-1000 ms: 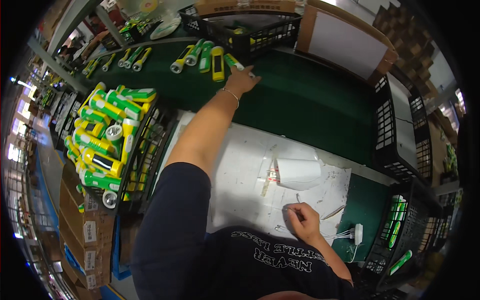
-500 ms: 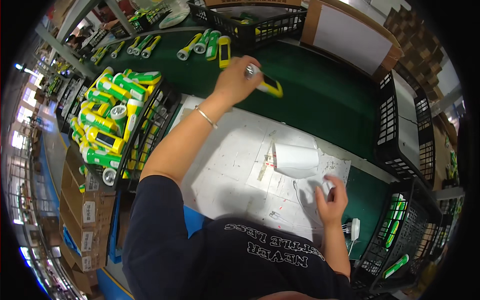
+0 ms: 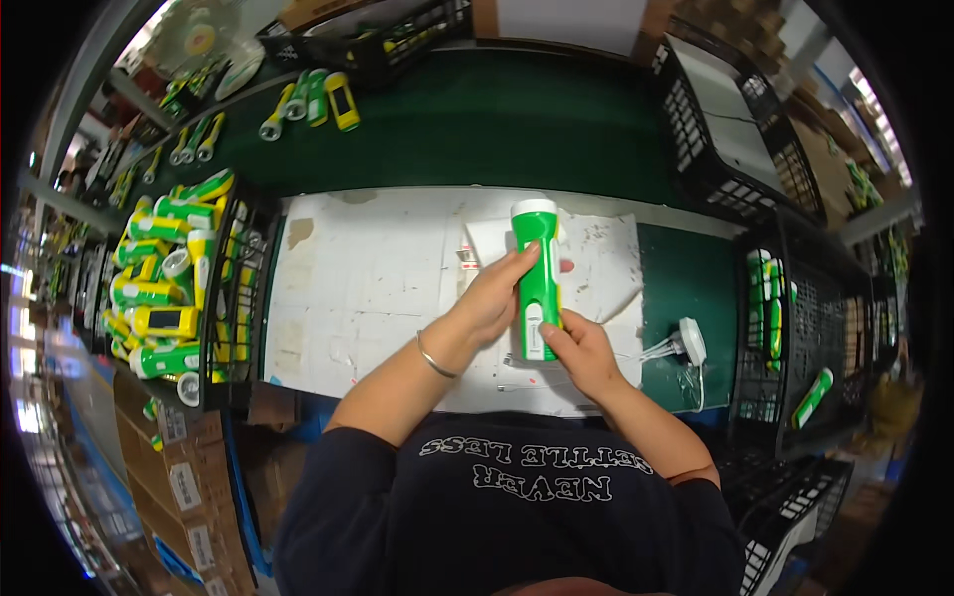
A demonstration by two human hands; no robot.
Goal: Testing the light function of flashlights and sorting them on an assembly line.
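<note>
A green flashlight with a white head and yellow along its side is held over the white work surface, head pointing away from me. My left hand is closed round its middle, thumb along the body. Lower down, my right hand grips the tail end, its thumb near a pale switch panel. Partly hidden behind the flashlight lies a curled white sheet. Thin white cables rest on the surface below my hands.
At left stands a black crate heaped with green and yellow flashlights. Several more flashlights lie on the green belt. A white plug adapter sits right, beside a black crate holding a few flashlights.
My left hand has brought the flashlight from the far belt to in front of me and it is now turned green side up. My right hand has risen from the cables and gripped it too.
</note>
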